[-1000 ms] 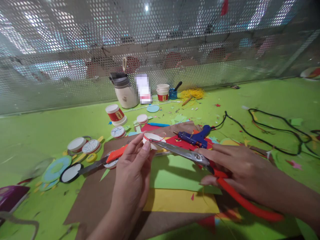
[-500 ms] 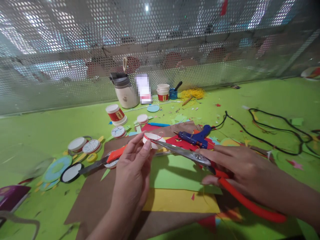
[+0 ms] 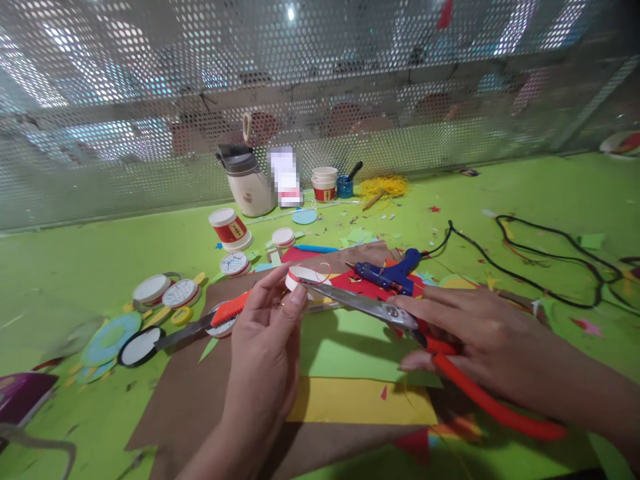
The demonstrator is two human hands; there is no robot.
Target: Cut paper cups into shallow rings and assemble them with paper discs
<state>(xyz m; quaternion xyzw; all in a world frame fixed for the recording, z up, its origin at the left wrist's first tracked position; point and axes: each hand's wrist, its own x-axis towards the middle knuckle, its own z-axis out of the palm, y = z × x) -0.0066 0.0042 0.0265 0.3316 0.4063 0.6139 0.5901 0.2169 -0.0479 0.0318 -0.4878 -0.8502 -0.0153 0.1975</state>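
My left hand (image 3: 273, 327) pinches a small white round lid (image 3: 296, 280) with a red line along its rim, between thumb and fingers. A thin curled red strip (image 3: 325, 272) stands off the lid's edge. My right hand (image 3: 470, 333) grips scissors with red handles (image 3: 495, 400). Their long metal blades (image 3: 360, 301) reach left, and the tips meet the lid's rim beside my left thumb. The blades look nearly closed. Below the hands lie a light green sheet (image 3: 350, 350) and a yellow sheet (image 3: 360, 403) on brown paper (image 3: 185, 400).
A blue glue gun (image 3: 387, 272) lies beyond the scissors, its black cord (image 3: 475, 250) running right. An orange-handled knife (image 3: 230, 310) is left of my left hand. Farther back stand paper cups (image 3: 230, 228), a pitcher (image 3: 247, 187) and a blue jar (image 3: 345, 187). A perforated screen (image 3: 310, 87) bounds the table.
The scissor tips have shifted slightly along the lid's rim, and my left thumb has moved a little. The whole view has drifted slightly. Both hands keep their holds.
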